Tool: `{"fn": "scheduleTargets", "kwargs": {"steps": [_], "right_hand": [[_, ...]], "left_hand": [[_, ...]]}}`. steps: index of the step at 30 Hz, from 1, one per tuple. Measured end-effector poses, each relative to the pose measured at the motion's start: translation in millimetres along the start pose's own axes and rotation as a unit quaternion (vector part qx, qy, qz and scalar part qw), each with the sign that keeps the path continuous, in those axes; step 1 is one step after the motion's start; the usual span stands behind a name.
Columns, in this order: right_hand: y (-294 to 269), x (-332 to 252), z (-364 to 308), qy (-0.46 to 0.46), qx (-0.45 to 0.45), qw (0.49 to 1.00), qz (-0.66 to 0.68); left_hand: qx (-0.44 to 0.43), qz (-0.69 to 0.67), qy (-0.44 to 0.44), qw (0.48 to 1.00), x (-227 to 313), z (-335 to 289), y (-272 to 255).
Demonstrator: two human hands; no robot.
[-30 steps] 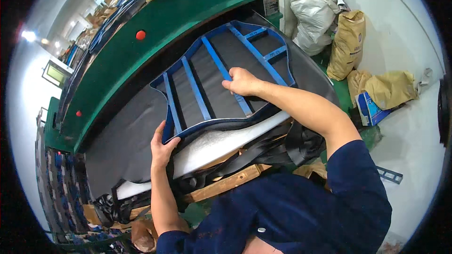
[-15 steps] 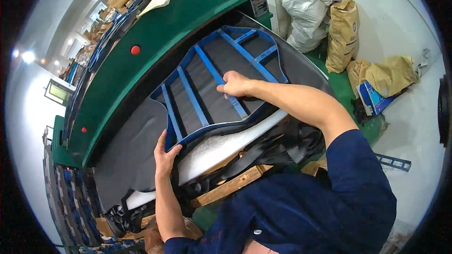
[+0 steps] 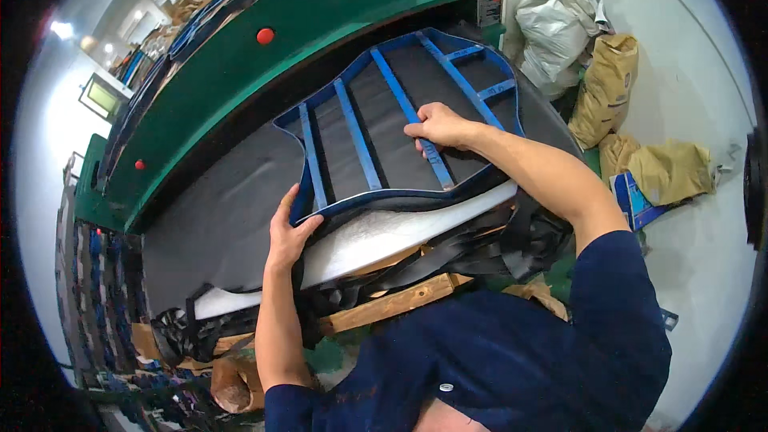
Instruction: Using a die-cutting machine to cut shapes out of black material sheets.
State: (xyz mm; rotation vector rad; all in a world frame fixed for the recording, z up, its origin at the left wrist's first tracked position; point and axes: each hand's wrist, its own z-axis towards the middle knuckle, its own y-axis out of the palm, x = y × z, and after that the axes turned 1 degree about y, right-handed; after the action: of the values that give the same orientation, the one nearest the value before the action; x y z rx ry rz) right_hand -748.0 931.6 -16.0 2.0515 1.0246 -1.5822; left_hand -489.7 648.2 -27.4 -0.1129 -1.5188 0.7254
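A blue cutting die (image 3: 358, 132), a curved outline frame with several crossbars, lies on a black sheet (image 3: 216, 184). My right hand (image 3: 438, 126) is closed round one of its middle crossbars. At the die's near left corner, my left hand (image 3: 290, 228) grips the outer wall, thumb on the near side and fingers along the left side. Below the die's near edge, a white board (image 3: 352, 252) shows from under the black sheet. The right hand's fingertips are partly hidden behind the crossbar.
A green press (image 3: 360, 4) with red buttons arches over the sheet's far side. Black offcut strips (image 3: 472, 252) and a wooden beam (image 3: 392, 304) lie along the near edge. A white sack (image 3: 556, 28) and a brown paper sack (image 3: 606, 92) stand by the right wall.
The whole view has turned and shifted, so the press sits higher in the picture. Both hands keep their grip on the die; any slide of it over the sheet is hard to tell.
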Motion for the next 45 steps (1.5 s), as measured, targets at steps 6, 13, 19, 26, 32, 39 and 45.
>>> {"fn": "scheduleTargets", "kwargs": {"steps": [6, 13, 19, 26, 32, 39, 45], "right_hand": [[-14.6, -19.7, -23.5, -0.126, 0.115, 0.951, -0.257], [62.7, -63.8, -106.3, -0.524, 0.049, 0.807, -0.268], [76.0, -52.1, -136.0, -0.545, -0.084, 0.731, -0.401], [68.7, -27.9, -149.7, -0.578, -0.085, 0.752, -0.303], [67.8, -27.4, -151.3, -0.6, -0.078, 0.75, -0.267], [66.4, -56.5, -146.2, -0.628, -0.012, 0.695, -0.35], [69.3, -55.5, -154.9, -0.669, -0.02, 0.661, -0.339]], "left_hand": [[0.058, -0.013, 0.046, 0.997, 8.6, 0.3, -12.4], [-0.169, 0.181, 0.492, 0.835, 142.3, -29.8, 76.8], [-0.235, 0.202, 0.55, 0.775, 130.3, -58.6, 111.0], [-0.241, 0.137, 0.532, 0.8, 152.2, -76.5, 115.1], [-0.288, 0.171, 0.495, 0.801, 164.7, -81.2, 106.7], [-0.212, 0.154, 0.494, 0.829, 156.9, -73.3, 107.0], [-0.236, 0.249, 0.398, 0.851, 153.9, -74.6, 98.9]]}}
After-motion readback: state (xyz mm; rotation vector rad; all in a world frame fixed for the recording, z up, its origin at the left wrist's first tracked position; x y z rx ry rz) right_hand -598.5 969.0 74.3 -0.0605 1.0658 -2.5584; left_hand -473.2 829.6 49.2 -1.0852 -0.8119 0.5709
